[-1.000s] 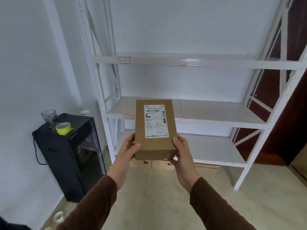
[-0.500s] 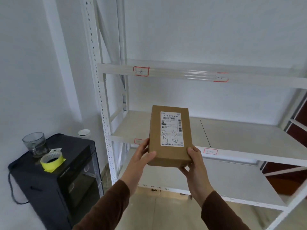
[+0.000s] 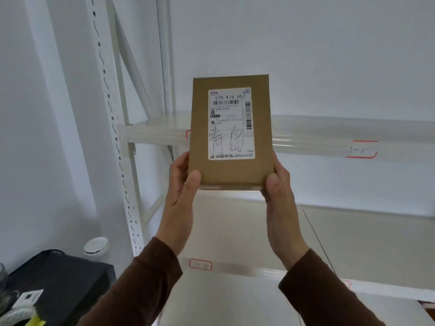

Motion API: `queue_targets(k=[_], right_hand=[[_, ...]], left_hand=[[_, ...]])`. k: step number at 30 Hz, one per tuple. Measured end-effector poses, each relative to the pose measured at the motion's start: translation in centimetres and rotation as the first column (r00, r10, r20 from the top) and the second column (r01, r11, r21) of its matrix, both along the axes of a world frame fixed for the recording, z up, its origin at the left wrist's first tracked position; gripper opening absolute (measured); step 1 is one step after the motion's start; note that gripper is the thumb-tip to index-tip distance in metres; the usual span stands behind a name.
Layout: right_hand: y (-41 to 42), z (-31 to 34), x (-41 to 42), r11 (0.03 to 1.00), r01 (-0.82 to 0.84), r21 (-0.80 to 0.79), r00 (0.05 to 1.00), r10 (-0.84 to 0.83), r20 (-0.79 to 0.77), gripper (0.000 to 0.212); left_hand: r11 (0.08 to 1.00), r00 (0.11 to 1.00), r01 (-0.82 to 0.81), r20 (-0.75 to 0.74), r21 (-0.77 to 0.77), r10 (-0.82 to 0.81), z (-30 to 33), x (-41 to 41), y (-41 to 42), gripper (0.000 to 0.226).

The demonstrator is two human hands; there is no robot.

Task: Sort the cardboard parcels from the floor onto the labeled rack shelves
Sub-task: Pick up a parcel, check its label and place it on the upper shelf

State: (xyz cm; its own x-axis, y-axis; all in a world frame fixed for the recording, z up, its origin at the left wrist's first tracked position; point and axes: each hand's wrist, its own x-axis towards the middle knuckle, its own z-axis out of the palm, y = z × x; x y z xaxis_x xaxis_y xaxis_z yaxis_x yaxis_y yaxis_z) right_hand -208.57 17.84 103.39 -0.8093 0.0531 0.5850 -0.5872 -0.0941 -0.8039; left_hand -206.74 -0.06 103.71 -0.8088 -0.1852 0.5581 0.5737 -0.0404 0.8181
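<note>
White metal rack (image 3: 110, 109) with perforated upright, upper shelf (image 3: 329, 135) and middle shelf (image 3: 353, 243) both bare, each front edge bore red-outlined labels (image 3: 361, 149).

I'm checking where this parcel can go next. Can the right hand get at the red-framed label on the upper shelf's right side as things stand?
Probably not at once: the right hand grips the parcel together with the left hand. The label itself looks unobstructed.
</note>
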Motion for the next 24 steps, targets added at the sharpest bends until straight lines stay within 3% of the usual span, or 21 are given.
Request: queue_targets(k=[7, 13, 18, 24], right_hand=[[-2.3, 7.3, -8.4, 0.985, 0.091, 0.148, 0.985, -0.067, -0.161, 0.079], [-3.5, 11.3, -14.1, 0.915, 0.244, 0.321, 0.969, -0.217, -0.117, 0.055], [-3.4, 13.4, -17.3, 0.679, 0.453, 0.578, 0.884, -0.425, -0.195, 0.051], [-4.0, 13.0, -19.5, 0.481, 0.54, 0.69, 0.804, -0.537, -0.255, 0.042]], left_hand=[[0.994, 0.994, -0.056, -0.101, -0.097, 0.046, 8.1, -8.4, -3.4, 0.053], [0.917, 0.985, -0.175, -0.073, -0.359, 0.159, 12.3, -15.4, -5.9, 0.067], [0.804, 0.976, -0.181, -0.006, -0.566, 0.216, 13.8, -19.7, -7.6, 0.063], [0.762, 0.974, -0.126, 0.067, -0.635, 0.217, 13.5, -22.0, -8.0, 0.053]])
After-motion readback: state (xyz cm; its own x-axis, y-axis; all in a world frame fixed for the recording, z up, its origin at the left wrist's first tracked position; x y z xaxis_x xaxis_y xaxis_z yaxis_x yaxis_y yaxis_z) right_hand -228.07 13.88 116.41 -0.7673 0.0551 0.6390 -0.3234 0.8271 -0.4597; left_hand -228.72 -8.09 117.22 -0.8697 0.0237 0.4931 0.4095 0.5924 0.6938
